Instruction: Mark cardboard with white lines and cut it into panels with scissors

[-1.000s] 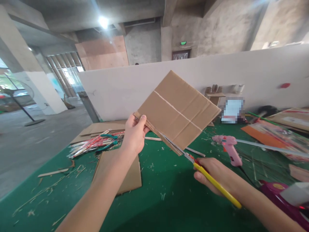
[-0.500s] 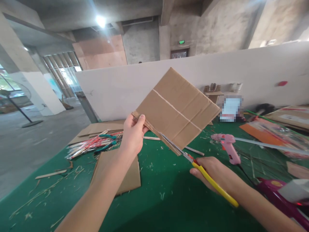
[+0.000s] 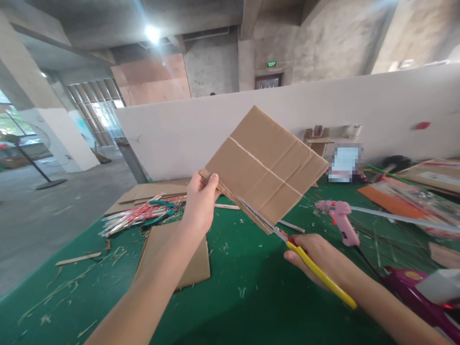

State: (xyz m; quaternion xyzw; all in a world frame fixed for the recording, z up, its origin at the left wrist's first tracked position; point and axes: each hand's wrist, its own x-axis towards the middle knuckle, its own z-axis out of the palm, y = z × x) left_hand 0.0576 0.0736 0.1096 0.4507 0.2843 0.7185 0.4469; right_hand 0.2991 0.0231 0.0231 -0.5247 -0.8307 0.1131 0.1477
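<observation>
My left hand (image 3: 201, 203) pinches the near left corner of a brown cardboard sheet (image 3: 266, 165) and holds it tilted above the green table (image 3: 230, 297). A pale line crosses the sheet. My right hand (image 3: 316, 256) is closed around yellow-handled scissors (image 3: 305, 258). Their blades run up along the sheet's lower edge, where a narrow strip hangs partly separated from the sheet.
A pink glue gun (image 3: 339, 218) lies right of the sheet. A flat cardboard piece (image 3: 172, 258) rests under my left arm, with teal pliers and red-and-white sticks (image 3: 143, 213) behind it. Orange and plastic-wrapped materials (image 3: 406, 201) fill the right side. A white partition wall (image 3: 251, 120) backs the table.
Almost nothing has changed. Both hands, the cardboard and the scissors keep their hold and place; only the view shifts slightly.
</observation>
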